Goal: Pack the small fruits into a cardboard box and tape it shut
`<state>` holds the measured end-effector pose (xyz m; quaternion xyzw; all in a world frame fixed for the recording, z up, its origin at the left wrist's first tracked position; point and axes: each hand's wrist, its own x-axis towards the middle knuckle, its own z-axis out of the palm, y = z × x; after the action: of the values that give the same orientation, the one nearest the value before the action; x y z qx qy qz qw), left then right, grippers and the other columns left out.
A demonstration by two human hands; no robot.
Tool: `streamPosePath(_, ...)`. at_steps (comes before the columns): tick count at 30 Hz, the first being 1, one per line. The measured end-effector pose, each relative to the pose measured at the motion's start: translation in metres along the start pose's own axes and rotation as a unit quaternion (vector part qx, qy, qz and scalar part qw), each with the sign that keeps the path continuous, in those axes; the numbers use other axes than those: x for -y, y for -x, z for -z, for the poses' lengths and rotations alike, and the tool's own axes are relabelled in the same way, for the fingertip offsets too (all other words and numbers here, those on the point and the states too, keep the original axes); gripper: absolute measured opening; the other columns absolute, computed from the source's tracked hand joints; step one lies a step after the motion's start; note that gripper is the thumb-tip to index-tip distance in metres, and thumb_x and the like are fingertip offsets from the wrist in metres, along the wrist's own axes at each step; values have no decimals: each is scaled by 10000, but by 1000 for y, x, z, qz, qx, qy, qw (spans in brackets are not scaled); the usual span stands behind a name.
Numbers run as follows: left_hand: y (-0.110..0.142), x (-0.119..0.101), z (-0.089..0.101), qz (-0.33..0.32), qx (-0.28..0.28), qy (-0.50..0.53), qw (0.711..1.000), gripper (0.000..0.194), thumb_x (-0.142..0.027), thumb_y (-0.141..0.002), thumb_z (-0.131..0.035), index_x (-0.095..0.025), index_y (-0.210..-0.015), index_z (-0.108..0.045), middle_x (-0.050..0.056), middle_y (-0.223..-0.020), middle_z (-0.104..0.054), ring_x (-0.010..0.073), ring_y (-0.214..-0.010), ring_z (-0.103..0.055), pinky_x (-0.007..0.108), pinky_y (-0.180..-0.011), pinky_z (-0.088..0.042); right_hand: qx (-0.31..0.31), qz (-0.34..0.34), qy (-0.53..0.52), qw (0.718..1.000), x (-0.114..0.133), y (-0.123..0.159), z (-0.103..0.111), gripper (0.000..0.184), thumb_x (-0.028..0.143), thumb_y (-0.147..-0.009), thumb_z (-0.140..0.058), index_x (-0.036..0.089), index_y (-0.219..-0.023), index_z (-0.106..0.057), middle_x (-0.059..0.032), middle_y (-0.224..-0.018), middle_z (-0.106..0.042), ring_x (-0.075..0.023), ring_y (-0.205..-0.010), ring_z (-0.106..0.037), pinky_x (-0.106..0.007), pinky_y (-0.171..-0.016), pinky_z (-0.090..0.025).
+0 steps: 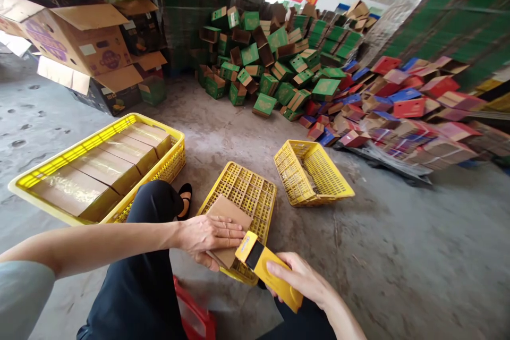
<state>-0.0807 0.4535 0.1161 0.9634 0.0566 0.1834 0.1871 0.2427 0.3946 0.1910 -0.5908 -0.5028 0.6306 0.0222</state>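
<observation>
My left hand (209, 236) grips a small brown cardboard box (227, 212), fingers laid across its top and thumb under it, above an overturned yellow plastic crate (255, 191). My right hand (305, 279) is closed around a yellow hand-held tape dispenser (269, 268), whose black-and-yellow head touches the near corner of the box. My dark trouser legs and a black shoe (185, 194) lie below the left arm.
A large yellow crate (175, 156) at left holds flat taped brown boxes. A smaller yellow basket (313, 170) lies tilted ahead. Piles of green boxes (279, 58) and red and blue boxes (402, 106) fill the back. Big printed cartons (75, 42) stand at far left. Something red (195, 316) sits by my legs.
</observation>
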Motion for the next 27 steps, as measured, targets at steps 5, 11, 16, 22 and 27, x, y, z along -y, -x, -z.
streamPosePath(5,2,-2,5,1,16,0,1000,823,-547,-1036,-517,-58,-1660,-296,188,-1682,-352,315,-1586,-305,437,-1325,-249,-13,-14,19,1000,-5,-12,-3,702,841,-748,-679,195,-1013,-602,-10,-631,-710,-190,-541,-694,-253,-494,-526)
streamPosePath(11,2,-1,2,9,13,10,1000,818,-581,-1034,-521,-73,-1647,-336,191,-1681,-355,321,-1579,-321,449,-1317,-271,-2,14,10,1000,-12,-6,2,660,812,-773,-674,183,-958,-598,-1,-637,-681,-175,-527,-672,-265,-494,-532)
streamPosePath(16,3,1,-5,14,17,9,1000,806,-588,-1039,-513,-81,-1642,-343,186,-1690,-332,318,-1584,-313,467,-1318,-259,-21,22,8,999,-14,5,1,673,818,-776,-662,181,-987,-611,2,-640,-683,-173,-516,-668,-242,-453,-491)
streamPosePath(22,5,1,-3,14,5,0,1000,781,-582,-1027,-546,-85,-1612,-403,201,-1667,-376,322,-1577,-329,455,-1299,-300,-31,14,44,998,-16,16,9,673,827,-765,-655,175,-932,-626,-38,-701,-721,-187,-557,-692,-264,-492,-524)
streamPosePath(27,4,-5,0,12,18,-16,1000,865,-621,-987,-584,-96,-1636,-359,205,-1683,-348,337,-1573,-337,470,-1291,-299,-50,14,51,997,-20,20,7,712,888,-714,-652,195,-866,-595,-21,-627,-698,-177,-529,-666,-257,-487,-515)
